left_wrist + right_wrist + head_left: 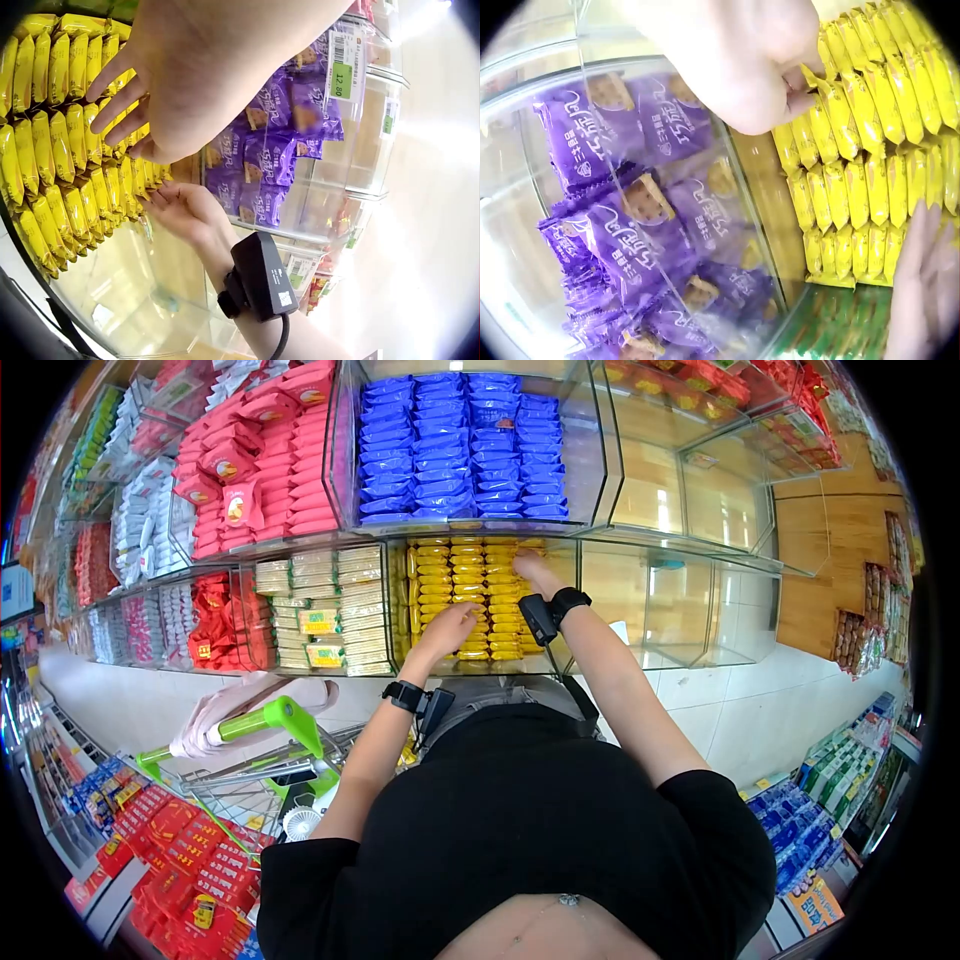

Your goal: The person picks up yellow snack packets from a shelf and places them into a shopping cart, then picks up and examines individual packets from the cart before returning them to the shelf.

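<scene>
Several rows of small yellow snack packets (468, 575) stand on edge in a clear bin. My left hand (450, 630) lies over the near part of these rows, its fingers extended and spread against the packets, as the left wrist view shows. At the far right corner of the rows is my right hand (540, 572). In the right wrist view its curled fingers pinch the end of one yellow packet (821, 86), which is still among its row. Part of that grip is hidden behind the hand.
Behind a clear panel are purple-blue packets (440, 455). Left of the yellow rows lie pale wrapped biscuits (315, 600), and pink packets (260, 450) fill a bin beyond. A cart with a green handle (250, 722) stands at my left. Clear bin walls (578, 600) divide the compartments.
</scene>
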Action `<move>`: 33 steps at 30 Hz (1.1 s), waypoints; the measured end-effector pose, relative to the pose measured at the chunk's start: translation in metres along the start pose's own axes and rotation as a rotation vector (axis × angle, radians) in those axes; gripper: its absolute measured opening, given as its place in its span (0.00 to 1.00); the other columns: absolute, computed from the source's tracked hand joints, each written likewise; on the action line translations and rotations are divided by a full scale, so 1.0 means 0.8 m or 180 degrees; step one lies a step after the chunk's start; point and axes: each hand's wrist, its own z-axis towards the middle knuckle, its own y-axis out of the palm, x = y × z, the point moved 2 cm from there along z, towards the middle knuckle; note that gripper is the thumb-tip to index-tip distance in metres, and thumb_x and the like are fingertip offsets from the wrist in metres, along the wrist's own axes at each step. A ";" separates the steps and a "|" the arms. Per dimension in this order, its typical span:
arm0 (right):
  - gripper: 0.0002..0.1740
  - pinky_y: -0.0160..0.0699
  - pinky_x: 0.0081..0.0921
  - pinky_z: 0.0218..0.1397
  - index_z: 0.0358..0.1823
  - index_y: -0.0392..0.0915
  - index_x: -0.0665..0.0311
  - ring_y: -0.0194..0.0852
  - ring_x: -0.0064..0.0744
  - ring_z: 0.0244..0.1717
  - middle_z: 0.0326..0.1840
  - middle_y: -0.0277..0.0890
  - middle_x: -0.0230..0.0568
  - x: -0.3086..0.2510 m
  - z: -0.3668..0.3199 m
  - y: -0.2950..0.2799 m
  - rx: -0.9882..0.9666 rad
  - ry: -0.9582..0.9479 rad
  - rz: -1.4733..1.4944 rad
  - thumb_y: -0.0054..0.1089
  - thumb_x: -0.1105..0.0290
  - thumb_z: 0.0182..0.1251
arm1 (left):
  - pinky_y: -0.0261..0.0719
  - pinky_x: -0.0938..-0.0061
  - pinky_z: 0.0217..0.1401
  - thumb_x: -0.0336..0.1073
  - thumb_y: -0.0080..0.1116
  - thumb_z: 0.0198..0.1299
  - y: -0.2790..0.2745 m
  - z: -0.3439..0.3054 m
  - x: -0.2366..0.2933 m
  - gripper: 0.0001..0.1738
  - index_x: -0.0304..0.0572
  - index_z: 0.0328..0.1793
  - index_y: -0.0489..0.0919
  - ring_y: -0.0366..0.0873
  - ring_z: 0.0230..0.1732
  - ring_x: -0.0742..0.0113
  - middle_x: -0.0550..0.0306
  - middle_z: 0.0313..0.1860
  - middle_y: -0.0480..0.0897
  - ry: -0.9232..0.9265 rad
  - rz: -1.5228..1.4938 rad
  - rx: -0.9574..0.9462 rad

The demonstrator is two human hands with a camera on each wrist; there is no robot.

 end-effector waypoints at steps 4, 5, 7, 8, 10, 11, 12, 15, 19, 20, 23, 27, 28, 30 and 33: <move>0.18 0.67 0.35 0.38 0.45 0.67 0.75 0.67 0.36 0.42 0.43 0.70 0.48 -0.011 -0.028 -0.017 -0.0229 0.0018 0.0704 0.41 0.71 0.55 | 0.70 0.67 0.41 0.38 0.43 0.56 0.006 0.006 -0.011 0.18 0.40 0.50 0.72 0.74 0.38 0.53 0.47 0.40 0.76 0.0015 -0.0132 -0.0047; 0.18 0.67 0.35 0.38 0.45 0.66 0.76 0.67 0.36 0.42 0.43 0.70 0.48 0.024 0.000 -0.009 0.0040 0.0367 0.0905 0.42 0.70 0.55 | 0.70 0.67 0.40 0.38 0.43 0.55 0.009 0.007 -0.015 0.17 0.40 0.50 0.72 0.74 0.37 0.54 0.47 0.39 0.77 0.0172 -0.0085 0.0061; 0.19 0.67 0.35 0.38 0.46 0.66 0.76 0.67 0.36 0.41 0.44 0.69 0.48 0.068 0.030 0.008 0.0306 0.0710 0.1113 0.42 0.69 0.56 | 0.70 0.67 0.40 0.38 0.43 0.55 0.009 0.007 -0.015 0.17 0.40 0.50 0.72 0.74 0.37 0.54 0.47 0.38 0.77 0.0131 -0.0128 0.0038; 0.19 0.67 0.38 0.35 0.44 0.66 0.76 0.68 0.38 0.38 0.43 0.69 0.49 0.076 0.028 0.016 0.0045 0.0850 0.0775 0.43 0.69 0.55 | 0.70 0.67 0.39 0.38 0.43 0.55 0.008 0.008 -0.015 0.17 0.40 0.50 0.72 0.74 0.37 0.54 0.47 0.38 0.77 0.0091 -0.0168 0.0017; 0.17 0.67 0.42 0.31 0.41 0.66 0.77 0.70 0.42 0.32 0.42 0.69 0.51 0.081 0.010 0.030 -0.0484 0.1115 0.0082 0.45 0.70 0.52 | 0.70 0.67 0.40 0.38 0.43 0.55 0.008 0.007 -0.014 0.17 0.41 0.50 0.72 0.74 0.37 0.54 0.47 0.38 0.77 0.0082 -0.0140 0.0042; 0.17 0.67 0.42 0.31 0.41 0.66 0.77 0.70 0.42 0.32 0.42 0.69 0.51 0.081 0.004 0.030 -0.0495 0.1106 0.0078 0.45 0.70 0.52 | 0.70 0.67 0.41 0.38 0.43 0.55 0.007 0.007 -0.015 0.17 0.41 0.49 0.72 0.74 0.38 0.53 0.47 0.38 0.77 0.0070 -0.0114 0.0063; 0.16 0.68 0.41 0.30 0.40 0.67 0.77 0.70 0.42 0.32 0.39 0.70 0.51 0.066 -0.017 0.023 -0.0259 0.1211 0.0360 0.44 0.72 0.52 | 0.70 0.67 0.41 0.38 0.43 0.55 0.009 0.005 -0.018 0.17 0.41 0.49 0.72 0.74 0.38 0.53 0.47 0.38 0.77 0.0061 -0.0110 0.0067; 0.11 0.68 0.37 0.28 0.33 0.69 0.75 0.70 0.40 0.27 0.29 0.70 0.49 0.093 0.002 0.034 0.0206 0.0735 0.0344 0.43 0.73 0.51 | 0.70 0.70 0.41 0.36 0.43 0.56 0.012 0.004 -0.025 0.17 0.38 0.50 0.71 0.73 0.38 0.55 0.47 0.38 0.76 0.0114 -0.0054 0.0111; 0.09 0.67 0.35 0.25 0.28 0.70 0.73 0.69 0.40 0.24 0.21 0.70 0.47 0.104 0.010 0.054 0.0130 0.0017 0.0149 0.43 0.74 0.52 | 0.70 0.70 0.43 0.36 0.43 0.56 0.006 -0.008 -0.017 0.17 0.36 0.50 0.71 0.74 0.39 0.54 0.46 0.37 0.77 0.0103 0.0067 0.0297; 0.09 0.66 0.36 0.24 0.27 0.70 0.73 0.69 0.40 0.23 0.21 0.70 0.48 0.065 -0.035 0.039 -0.0056 0.0271 0.0578 0.43 0.73 0.52 | 0.70 0.70 0.43 0.36 0.43 0.56 0.008 -0.010 -0.019 0.17 0.36 0.50 0.71 0.74 0.39 0.54 0.46 0.37 0.77 0.0092 0.0077 0.0307; 0.09 0.69 0.37 0.28 0.27 0.72 0.71 0.71 0.47 0.25 0.25 0.72 0.52 0.070 -0.040 0.036 0.0053 0.0253 0.0364 0.45 0.72 0.51 | 0.70 0.66 0.43 0.38 0.42 0.54 0.013 -0.018 -0.017 0.17 0.40 0.49 0.72 0.73 0.41 0.49 0.43 0.40 0.76 0.0023 0.0071 0.0328; 0.14 0.72 0.38 0.39 0.31 0.76 0.70 0.72 0.55 0.39 0.37 0.73 0.60 0.063 -0.038 0.056 0.0106 -0.0286 -0.1366 0.48 0.67 0.48 | 0.70 0.69 0.44 0.37 0.43 0.56 0.017 -0.034 -0.012 0.17 0.37 0.49 0.71 0.73 0.42 0.52 0.45 0.41 0.76 0.0043 0.0320 0.0351; 0.15 0.72 0.38 0.40 0.32 0.76 0.70 0.71 0.55 0.42 0.39 0.72 0.61 0.059 -0.042 0.062 0.0013 -0.0379 -0.1649 0.48 0.66 0.48 | 0.70 0.69 0.44 0.37 0.43 0.56 0.019 -0.037 -0.017 0.17 0.37 0.49 0.71 0.73 0.42 0.52 0.45 0.41 0.76 0.0020 0.0336 0.0377; 0.16 0.72 0.36 0.41 0.35 0.74 0.73 0.73 0.54 0.39 0.38 0.73 0.59 0.044 -0.057 0.053 0.0012 -0.0418 -0.1567 0.46 0.68 0.51 | 0.70 0.69 0.44 0.36 0.43 0.55 0.024 -0.044 -0.022 0.17 0.36 0.49 0.71 0.74 0.42 0.52 0.44 0.41 0.76 -0.0039 0.0355 0.0473; 0.17 0.69 0.36 0.41 0.42 0.67 0.78 0.70 0.45 0.38 0.39 0.71 0.53 0.032 -0.095 0.029 0.0095 0.0524 0.0907 0.42 0.71 0.56 | 0.70 0.66 0.45 0.37 0.43 0.55 0.030 -0.058 -0.024 0.17 0.38 0.49 0.71 0.73 0.42 0.50 0.43 0.41 0.76 -0.0040 0.0171 0.0564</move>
